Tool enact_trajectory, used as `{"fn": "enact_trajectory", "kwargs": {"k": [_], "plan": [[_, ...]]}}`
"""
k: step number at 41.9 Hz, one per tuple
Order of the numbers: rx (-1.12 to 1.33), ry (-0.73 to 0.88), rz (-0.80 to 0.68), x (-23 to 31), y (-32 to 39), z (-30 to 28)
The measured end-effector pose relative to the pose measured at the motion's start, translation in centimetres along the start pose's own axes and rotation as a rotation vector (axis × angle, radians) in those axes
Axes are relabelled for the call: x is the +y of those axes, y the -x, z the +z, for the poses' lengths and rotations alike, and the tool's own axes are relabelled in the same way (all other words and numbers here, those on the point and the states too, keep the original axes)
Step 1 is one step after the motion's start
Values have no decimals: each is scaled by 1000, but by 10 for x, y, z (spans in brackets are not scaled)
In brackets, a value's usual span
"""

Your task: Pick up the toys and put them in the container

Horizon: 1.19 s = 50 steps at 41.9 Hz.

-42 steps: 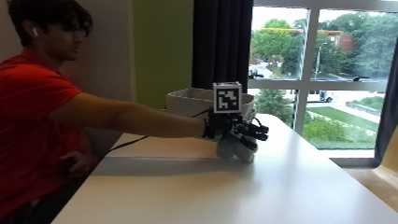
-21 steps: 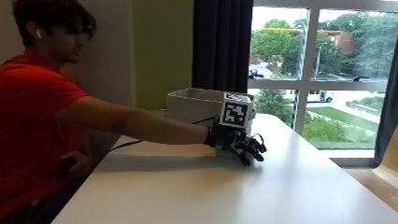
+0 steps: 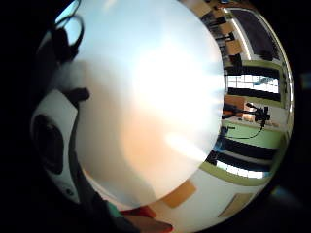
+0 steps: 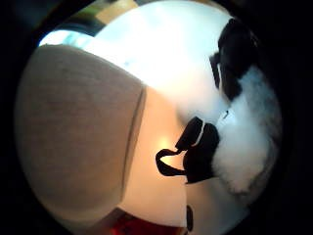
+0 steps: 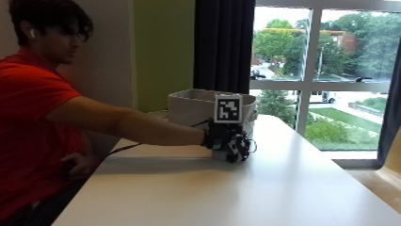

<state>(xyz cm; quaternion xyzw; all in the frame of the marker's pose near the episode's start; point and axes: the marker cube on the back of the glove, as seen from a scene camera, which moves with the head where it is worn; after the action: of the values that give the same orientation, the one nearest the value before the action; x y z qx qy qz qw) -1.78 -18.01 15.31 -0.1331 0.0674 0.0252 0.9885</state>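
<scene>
Toy (image 4: 247, 142), fluffy white with black patches, grasped by gloved right hand (image 5: 228, 140) fingers, beside beige container (image 5: 210, 107).

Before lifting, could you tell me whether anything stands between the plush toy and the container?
Nothing visible does: the white plush toy lies by the right hand, only bare table between it and the container.

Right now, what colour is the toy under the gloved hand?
White and fluffy, the toy shows best in the thumb side palm view, beside the beige container.
</scene>
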Motion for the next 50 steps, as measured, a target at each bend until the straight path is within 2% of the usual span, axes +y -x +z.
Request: {"fn": "enact_trajectory", "kwargs": {"k": [7,19,24,26,29,31,37,41,50], "plan": [[23,-149,7,2,0,2],[17,-129,7,17,-23,-17],[-7,-197,111,24,-39,-50],[-16,-225,70,31,-44,-67],[-15,-267,-89,46,-49,-97],[-16,-294,-138,54,-50,-117],[-99,-339,17,60,-31,-171],[-67,-361,-88,67,-18,-199],[-87,-381,-132,66,36,-245]]}}
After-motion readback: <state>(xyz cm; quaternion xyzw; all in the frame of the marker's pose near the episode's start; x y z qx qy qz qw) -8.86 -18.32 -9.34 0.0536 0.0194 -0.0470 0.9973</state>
